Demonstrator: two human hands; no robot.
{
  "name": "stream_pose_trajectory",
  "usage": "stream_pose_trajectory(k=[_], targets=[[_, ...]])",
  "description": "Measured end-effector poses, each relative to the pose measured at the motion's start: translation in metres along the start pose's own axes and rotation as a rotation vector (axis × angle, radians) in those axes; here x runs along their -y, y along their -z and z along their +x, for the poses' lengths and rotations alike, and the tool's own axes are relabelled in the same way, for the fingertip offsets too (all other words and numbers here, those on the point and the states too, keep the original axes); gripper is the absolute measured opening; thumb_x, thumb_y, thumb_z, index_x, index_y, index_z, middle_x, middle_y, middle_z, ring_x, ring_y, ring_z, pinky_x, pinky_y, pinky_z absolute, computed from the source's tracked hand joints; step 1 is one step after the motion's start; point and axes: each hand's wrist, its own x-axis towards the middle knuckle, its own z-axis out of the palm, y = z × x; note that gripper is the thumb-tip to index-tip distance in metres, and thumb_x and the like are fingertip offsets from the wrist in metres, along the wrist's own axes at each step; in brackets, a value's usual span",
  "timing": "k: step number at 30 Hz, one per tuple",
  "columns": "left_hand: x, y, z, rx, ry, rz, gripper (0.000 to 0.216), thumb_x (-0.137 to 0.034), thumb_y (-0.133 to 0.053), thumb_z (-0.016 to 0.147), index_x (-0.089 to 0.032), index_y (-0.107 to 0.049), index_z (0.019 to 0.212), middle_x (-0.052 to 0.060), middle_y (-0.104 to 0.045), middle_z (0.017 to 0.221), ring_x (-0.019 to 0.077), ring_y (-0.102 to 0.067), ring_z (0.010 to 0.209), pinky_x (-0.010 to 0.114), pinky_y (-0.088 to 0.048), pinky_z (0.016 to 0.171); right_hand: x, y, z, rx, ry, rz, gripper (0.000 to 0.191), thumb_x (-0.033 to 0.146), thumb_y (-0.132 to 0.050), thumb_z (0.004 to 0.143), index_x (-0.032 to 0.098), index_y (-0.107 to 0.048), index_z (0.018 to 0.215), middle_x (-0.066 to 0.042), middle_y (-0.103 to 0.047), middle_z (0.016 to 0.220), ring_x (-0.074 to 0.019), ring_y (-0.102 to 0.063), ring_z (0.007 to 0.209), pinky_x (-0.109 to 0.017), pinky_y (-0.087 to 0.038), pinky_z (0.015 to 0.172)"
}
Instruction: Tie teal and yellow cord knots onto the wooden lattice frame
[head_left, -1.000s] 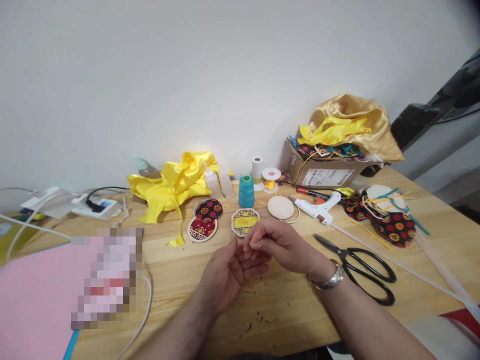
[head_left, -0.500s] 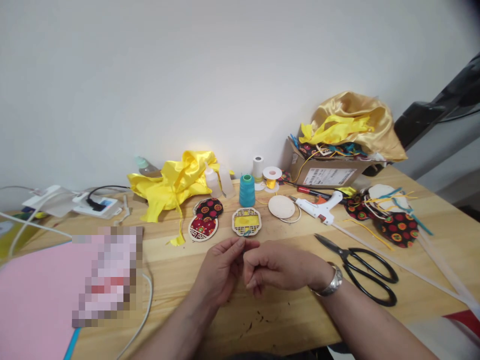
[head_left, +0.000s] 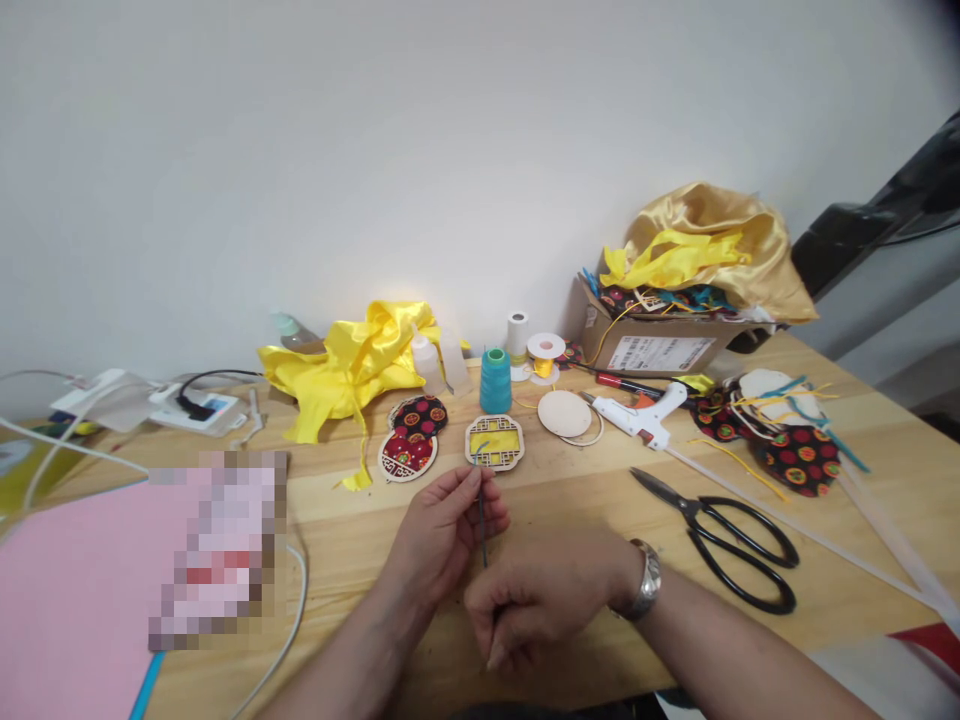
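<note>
Since the earlier frame: right hand has dropped toward the person; left hand has risen slightly. A length of thin, dark-teal cord now shows running between them, so the work reads as drawing the cord out straight. Left thumb and forefinger pinch it, other fingers loosely bent. Right fingers are curled closed, apparently on the lower run, though the back of the hand masks the contact.

Cord: slender, smooth, short curved end above the left pinch, crossing in view a lobed, fretwork wooden frame backed with yellow cloth, just beyond the left fingertips. Farther out: tapered, closely wound teal thread cone. Right of the right hand: dark-metal scissors with black looped handles.
</note>
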Motion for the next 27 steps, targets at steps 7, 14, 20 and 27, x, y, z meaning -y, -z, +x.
stream_pose_trajectory(k=[7,14,20,27], targets=[[0.001,0.001,-0.001,-0.01,-0.023,0.028,0.011,-0.02,-0.067,0.073,-0.01,-0.066,0.08,0.0,-0.06,0.059,0.0072,-0.055,0.049,0.02,-0.048,0.049,-0.001,-0.006,0.006,0.13,-0.124,0.142,0.016,0.004,-0.049,0.08,0.015,-0.047,0.067,0.007,-0.051,0.057,-0.0043,-0.051,0.048,-0.013,-0.044,0.05],[0.001,-0.002,-0.001,-0.01,-0.048,0.079,0.014,-0.021,-0.069,0.07,-0.008,-0.066,0.074,-0.003,-0.052,0.054,0.0004,-0.034,0.04,0.012,-0.028,0.038,0.001,-0.008,0.006,0.193,-0.205,0.184,0.016,0.005,-0.05,0.078,0.015,-0.049,0.067,0.007,-0.052,0.053,-0.0048,-0.052,0.047,-0.014,-0.045,0.05],[0.0,-0.004,-0.003,-0.053,-0.116,0.156,0.016,-0.025,-0.07,0.069,-0.01,-0.065,0.072,-0.004,-0.049,0.05,0.0005,-0.029,0.039,0.013,-0.018,0.036,0.007,0.011,-0.016,-0.321,-0.058,-0.005,0.029,0.038,-0.058,0.078,0.013,-0.06,0.063,0.004,-0.053,0.053,-0.006,-0.05,0.05,-0.015,-0.038,0.05],[0.003,-0.007,-0.01,-0.081,-0.25,0.352,0.017,-0.029,-0.065,0.073,-0.013,-0.064,0.069,-0.005,-0.049,0.052,0.0016,-0.031,0.039,0.014,-0.022,0.037,-0.003,0.032,-0.017,-0.907,-0.224,0.106,0.045,0.052,-0.052,0.078,0.011,-0.062,0.063,0.004,-0.044,0.043,-0.0052,-0.037,0.039,-0.018,-0.025,0.039]])
